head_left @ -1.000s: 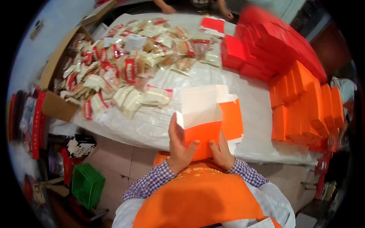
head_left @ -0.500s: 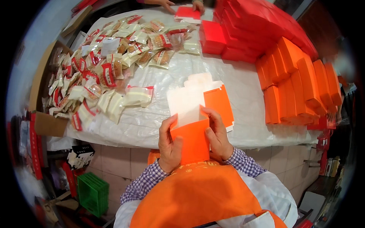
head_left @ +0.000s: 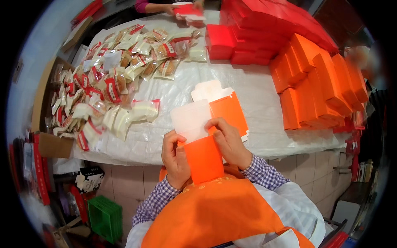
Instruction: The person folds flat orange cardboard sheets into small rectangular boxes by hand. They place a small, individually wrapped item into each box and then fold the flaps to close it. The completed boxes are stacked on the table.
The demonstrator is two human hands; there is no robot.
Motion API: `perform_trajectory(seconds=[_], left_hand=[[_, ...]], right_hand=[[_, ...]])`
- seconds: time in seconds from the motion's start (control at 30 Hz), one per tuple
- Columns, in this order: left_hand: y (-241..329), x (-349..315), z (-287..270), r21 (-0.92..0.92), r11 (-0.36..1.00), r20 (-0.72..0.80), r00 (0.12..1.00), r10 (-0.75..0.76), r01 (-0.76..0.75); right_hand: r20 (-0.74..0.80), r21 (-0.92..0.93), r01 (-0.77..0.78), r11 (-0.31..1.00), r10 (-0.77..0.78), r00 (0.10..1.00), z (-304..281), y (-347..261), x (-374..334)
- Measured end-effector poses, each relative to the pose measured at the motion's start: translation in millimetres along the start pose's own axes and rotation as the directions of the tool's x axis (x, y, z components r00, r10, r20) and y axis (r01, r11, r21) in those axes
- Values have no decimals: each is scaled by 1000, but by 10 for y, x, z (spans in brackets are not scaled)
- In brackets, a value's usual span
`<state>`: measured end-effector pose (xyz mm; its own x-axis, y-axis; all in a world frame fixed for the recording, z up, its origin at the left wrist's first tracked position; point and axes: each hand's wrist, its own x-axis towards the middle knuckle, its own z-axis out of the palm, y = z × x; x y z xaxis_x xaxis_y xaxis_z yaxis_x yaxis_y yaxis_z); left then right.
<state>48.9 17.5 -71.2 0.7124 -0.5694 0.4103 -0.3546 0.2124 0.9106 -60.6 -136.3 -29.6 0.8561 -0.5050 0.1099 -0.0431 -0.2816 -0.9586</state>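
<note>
An orange cardboard box (head_left: 202,159) is held upright against my apron, its top open and a white flap (head_left: 190,120) standing up at the back. My left hand (head_left: 175,159) grips the box's left side, with the fingertips bent over its upper edge. On the right, my right hand (head_left: 229,142) grasps the upper corner, its index finger curled at the base of the white flap. Beyond the box, a flat orange-and-white box blank (head_left: 229,109) lies on the table, partly covered by the flap and my right hand. The inside of the box is hidden.
Packaged pastries (head_left: 111,87) are heaped on the left of the white-sheeted table (head_left: 248,78), beside a brown carton (head_left: 56,144). Orange boxes (head_left: 306,82) and red boxes (head_left: 264,33) are stacked at right. Across the table, a person's hands (head_left: 171,9) hold a red box (head_left: 188,11).
The box in my hands shows less of its inside, and its white flap stands broader and flatter. My right fingers have moved inward along the rim. The co-worker's red box has been lifted.
</note>
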Motion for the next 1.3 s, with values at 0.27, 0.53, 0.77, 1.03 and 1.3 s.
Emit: perform_trajectory(seconds=[0.27,0.53,0.77,1.03,1.3], left_hand=[[42,55,-133,2,987,20,987,-160,160],[-77,97,-337,145,989,-41,999,-36,42],[-239,113,-484,93,991,-107,990,-89,99],[-262,146,-581,-60,984,-32,985,-169,167],[-330,108,-661,-135,964,-76,967,-242,230]], right_hand=[[18,-117,218,969,-217,976,137,203,126],[213,-55,95,994,-81,974,230,179,392],[131,75,-4,997,-6,991,405,234,628],[66,-352,86,932,-66,996,465,868,1884],[183,-853,195,484,-73,980,863,1198,3273]])
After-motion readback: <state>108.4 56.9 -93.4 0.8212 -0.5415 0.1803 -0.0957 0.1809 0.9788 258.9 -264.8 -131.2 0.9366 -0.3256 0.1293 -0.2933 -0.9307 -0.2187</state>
